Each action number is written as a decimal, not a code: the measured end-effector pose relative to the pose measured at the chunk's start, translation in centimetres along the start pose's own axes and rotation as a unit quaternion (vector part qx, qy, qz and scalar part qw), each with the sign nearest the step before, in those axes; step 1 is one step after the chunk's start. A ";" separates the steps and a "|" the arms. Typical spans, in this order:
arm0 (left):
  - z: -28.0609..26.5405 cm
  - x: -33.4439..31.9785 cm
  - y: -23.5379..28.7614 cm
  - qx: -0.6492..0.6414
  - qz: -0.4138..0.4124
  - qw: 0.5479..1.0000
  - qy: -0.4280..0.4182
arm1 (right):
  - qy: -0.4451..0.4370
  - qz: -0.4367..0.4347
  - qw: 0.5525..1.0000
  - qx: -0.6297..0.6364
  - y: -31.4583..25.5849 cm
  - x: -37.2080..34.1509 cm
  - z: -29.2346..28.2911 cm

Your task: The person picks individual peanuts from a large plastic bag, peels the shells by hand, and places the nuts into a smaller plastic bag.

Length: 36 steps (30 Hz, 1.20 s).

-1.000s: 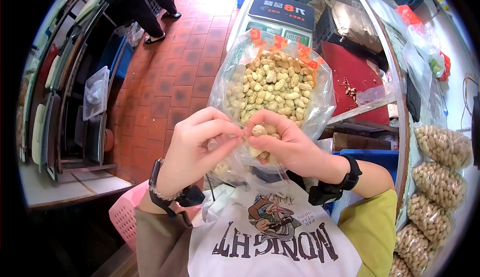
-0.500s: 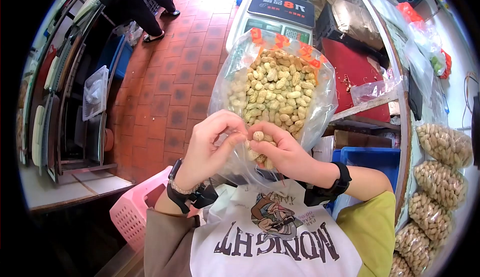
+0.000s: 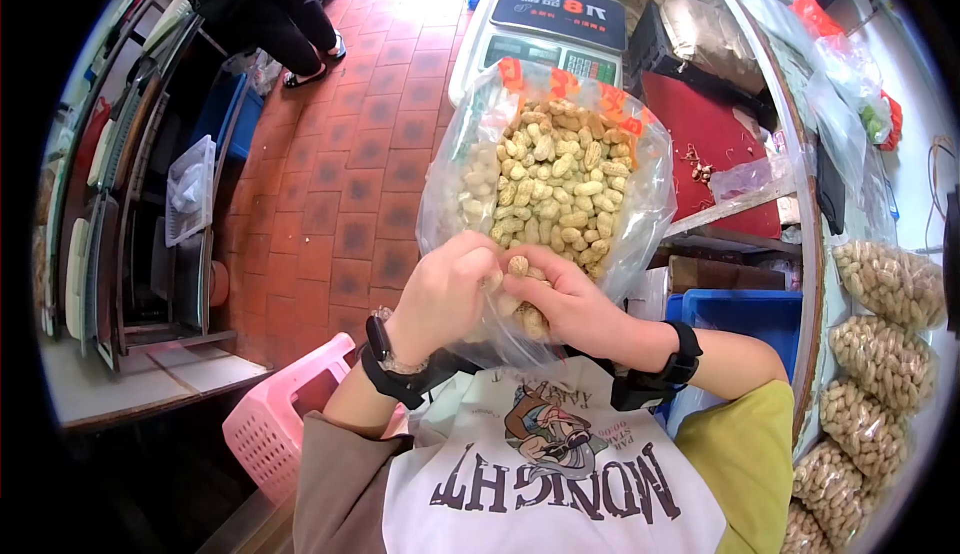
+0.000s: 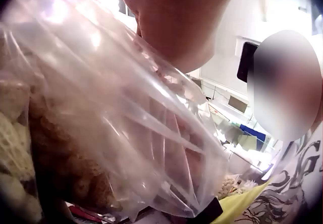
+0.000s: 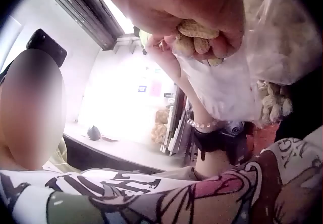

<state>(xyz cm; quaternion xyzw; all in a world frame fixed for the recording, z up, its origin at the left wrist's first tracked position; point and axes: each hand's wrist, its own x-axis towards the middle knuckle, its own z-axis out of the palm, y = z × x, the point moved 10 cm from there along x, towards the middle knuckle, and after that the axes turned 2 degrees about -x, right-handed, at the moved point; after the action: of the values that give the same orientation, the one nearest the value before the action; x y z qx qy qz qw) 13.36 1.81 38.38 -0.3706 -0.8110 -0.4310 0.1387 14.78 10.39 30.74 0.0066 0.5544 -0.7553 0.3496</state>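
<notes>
A clear plastic bag of peanuts lies open in front of the body in the head view. My right hand holds several peanuts in its curled fingers above the bag's near edge; in the right wrist view, peanuts show between the fingers of my right hand. Touching its fingertips, my left hand has curled fingers that pinch a pale peanut, partly hidden. The bag's plastic fills much of the left wrist view, beside my left hand.
A scale stands behind the bag, near a red board with scraps. Filled peanut bags line the right side. At left are a pink basket and racks; a person stands on the tiled floor.
My left hand has turned, its back more toward the head camera, and its wrist has shifted right. My right hand keeps its peanuts and has barely moved. The person's feet have shifted slightly.
</notes>
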 end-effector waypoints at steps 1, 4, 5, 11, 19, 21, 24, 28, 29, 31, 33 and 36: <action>-0.6 0.1 0.2 -0.004 -0.001 0.999 0.032 | 0.000 0.001 1.000 0.001 -0.2 -0.2 0.3; -1.3 -0.7 -0.2 -0.069 -0.032 0.989 0.123 | 0.019 0.013 0.997 0.074 -0.9 -1.1 1.3; -1.1 -0.5 0.1 -0.069 -0.031 0.990 0.123 | 0.009 0.004 0.999 0.040 -1.4 -1.5 1.7; -4.2 0.0 3.2 -0.163 0.007 0.965 0.205 | -0.093 0.029 0.995 -0.002 -2.5 -2.1 3.6; -7.2 -1.3 5.8 -0.204 -0.009 0.947 0.248 | -0.211 -0.160 0.877 -0.402 -6.3 -3.8 5.9; -7.1 -1.2 6.5 -0.256 0.032 0.946 0.197 | -0.183 -0.239 0.837 -0.456 -8.7 -5.1 6.1; -7.6 -1.0 7.5 -0.284 0.039 0.945 0.156 | -0.179 -0.130 0.832 -0.508 -10.2 -6.4 5.8; -7.6 0.2 8.9 -0.365 0.060 0.919 0.134 | -0.158 -0.091 0.773 -0.607 -12.3 -8.6 6.0; -7.6 0.3 9.0 -0.375 0.059 0.914 0.144 | -0.134 -0.096 0.755 -0.635 -12.7 -8.8 5.8; -7.0 1.0 8.8 -0.325 0.041 0.936 0.127 | -0.110 -0.104 0.733 -0.663 -12.7 -8.6 5.5; -5.6 0.5 5.4 -0.371 -0.090 0.908 0.175 | -0.016 -0.233 0.725 -0.648 -14.0 -8.1 4.9; -4.3 -0.3 3.8 -0.329 -0.102 0.917 0.202 | 0.003 -0.284 0.783 -0.553 -14.4 -8.1 4.7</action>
<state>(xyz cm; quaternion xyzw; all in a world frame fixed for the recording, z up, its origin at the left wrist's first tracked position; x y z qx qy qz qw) 15.92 -0.44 43.09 -0.2156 -0.6111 -0.7513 0.1252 14.98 12.65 47.76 -0.3433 0.8550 -0.3839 0.0617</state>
